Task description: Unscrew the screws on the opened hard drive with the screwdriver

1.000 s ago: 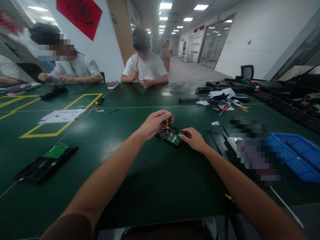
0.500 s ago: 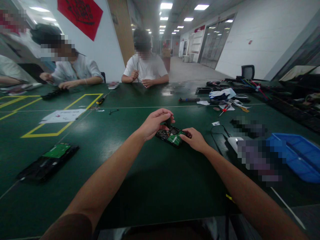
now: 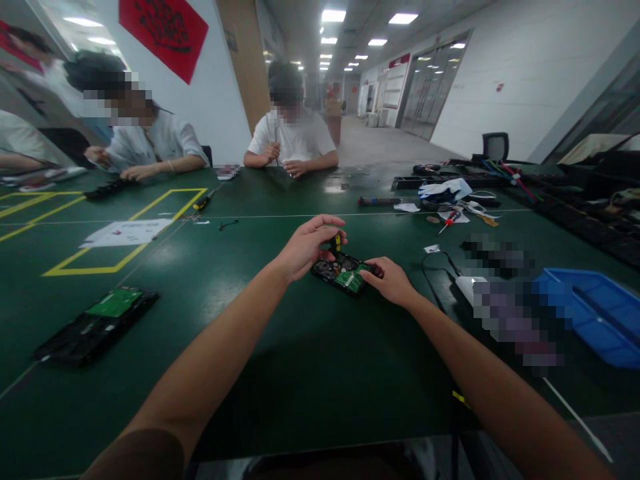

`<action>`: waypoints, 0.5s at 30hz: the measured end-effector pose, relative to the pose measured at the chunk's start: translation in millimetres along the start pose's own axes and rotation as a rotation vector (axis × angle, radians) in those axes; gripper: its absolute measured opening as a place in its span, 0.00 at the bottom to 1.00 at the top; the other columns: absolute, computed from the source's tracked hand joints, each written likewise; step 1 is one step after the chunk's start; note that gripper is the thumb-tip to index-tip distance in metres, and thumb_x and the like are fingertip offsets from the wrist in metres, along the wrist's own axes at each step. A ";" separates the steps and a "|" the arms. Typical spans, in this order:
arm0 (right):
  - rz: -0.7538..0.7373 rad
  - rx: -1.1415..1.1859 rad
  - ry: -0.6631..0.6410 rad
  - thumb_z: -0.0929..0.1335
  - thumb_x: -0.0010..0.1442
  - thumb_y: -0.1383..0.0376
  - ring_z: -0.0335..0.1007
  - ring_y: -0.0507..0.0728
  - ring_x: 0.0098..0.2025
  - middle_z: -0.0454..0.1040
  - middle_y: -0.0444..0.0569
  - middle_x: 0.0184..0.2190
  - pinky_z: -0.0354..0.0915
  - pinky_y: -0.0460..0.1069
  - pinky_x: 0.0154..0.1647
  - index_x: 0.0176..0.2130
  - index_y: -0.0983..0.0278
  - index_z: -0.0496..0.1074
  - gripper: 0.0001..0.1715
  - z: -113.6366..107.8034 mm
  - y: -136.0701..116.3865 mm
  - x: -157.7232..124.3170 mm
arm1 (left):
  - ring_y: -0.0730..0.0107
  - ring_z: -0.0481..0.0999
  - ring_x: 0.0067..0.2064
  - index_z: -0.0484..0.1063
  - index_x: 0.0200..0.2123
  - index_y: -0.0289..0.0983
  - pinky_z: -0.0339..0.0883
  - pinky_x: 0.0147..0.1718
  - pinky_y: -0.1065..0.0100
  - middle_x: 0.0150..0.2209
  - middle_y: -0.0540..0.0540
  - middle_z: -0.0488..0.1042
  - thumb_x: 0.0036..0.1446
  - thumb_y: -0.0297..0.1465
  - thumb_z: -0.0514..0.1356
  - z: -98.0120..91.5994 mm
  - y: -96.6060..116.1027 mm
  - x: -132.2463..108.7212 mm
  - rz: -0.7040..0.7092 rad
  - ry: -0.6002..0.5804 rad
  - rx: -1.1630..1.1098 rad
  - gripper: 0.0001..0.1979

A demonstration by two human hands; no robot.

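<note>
Well inside the surface's (image 3: pixel 300 373) near edge: black unit (image 3: pixel 345 275) | left hand (image 3: pixel 313 243) closed round yellow-black screwdriver (image 3: pixel 337 244); right hand (image 3: pixel 393 280) gripping unit's end | likely screw-turning; next calls for screwdriver upright, unit steady

smooth glossy tabletop (image 3: pixel 300 373), blue plastic tray (image 3: pixel 595 317), cloth glove (image 3: pixel 445 190), paper sheet (image 3: pixel 125 233), plastic-cased device (image 3: pixel 344 275)

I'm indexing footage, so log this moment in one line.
left hand: holds yellow-black tool over electronic device; right hand: touches its end; table: second device, left

left grip (image 3: pixel 315 241): higher, curled | right grip (image 3: pixel 389 279): lower, pinching | forearms (image 3: pixel 220 340): angled inward
</note>
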State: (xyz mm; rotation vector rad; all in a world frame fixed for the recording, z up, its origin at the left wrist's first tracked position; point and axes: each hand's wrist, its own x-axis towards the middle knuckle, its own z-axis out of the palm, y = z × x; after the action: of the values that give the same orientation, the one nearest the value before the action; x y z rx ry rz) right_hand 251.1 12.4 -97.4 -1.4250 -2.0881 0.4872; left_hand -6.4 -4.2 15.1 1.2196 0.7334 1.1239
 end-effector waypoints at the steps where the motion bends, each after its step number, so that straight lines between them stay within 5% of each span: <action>1: -0.001 -0.002 -0.001 0.70 0.65 0.51 0.71 0.56 0.39 0.75 0.53 0.45 0.66 0.51 0.40 0.51 0.63 0.77 0.23 -0.1 0.2 0.0 | 0.64 0.78 0.43 0.75 0.45 0.38 0.67 0.26 0.73 0.41 0.43 0.77 0.60 0.31 0.63 0.7 0.1 0.0 0.002 0.008 -0.018 0.10; 7: -0.002 0.009 0.003 0.70 0.65 0.52 0.71 0.56 0.39 0.75 0.53 0.45 0.66 0.51 0.40 0.51 0.63 0.77 0.22 -0.7 -1.5 -0.9 | 0.64 0.79 0.43 0.74 0.39 0.35 0.74 0.35 0.66 0.42 0.42 0.77 0.61 0.30 0.61 2.9 -3.2 2.4 0.026 -0.008 -0.087 0.05; 15: -0.009 0.010 0.013 0.70 0.64 0.53 0.71 0.57 0.38 0.75 0.53 0.43 0.66 0.51 0.40 0.51 0.64 0.76 0.22 -0.4 -2.6 -0.7 | 0.71 0.74 0.39 0.77 0.37 0.36 0.67 0.29 0.73 0.40 0.43 0.76 0.57 0.37 0.68 2.6 -5.8 0.7 0.058 0.010 0.045 0.10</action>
State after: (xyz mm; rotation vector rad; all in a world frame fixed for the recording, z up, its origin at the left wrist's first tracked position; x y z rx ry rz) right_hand 249.7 10.7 -95.8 -1.4084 -2.0781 0.4829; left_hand -2.3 -4.3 10.2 1.2808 0.7381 1.1680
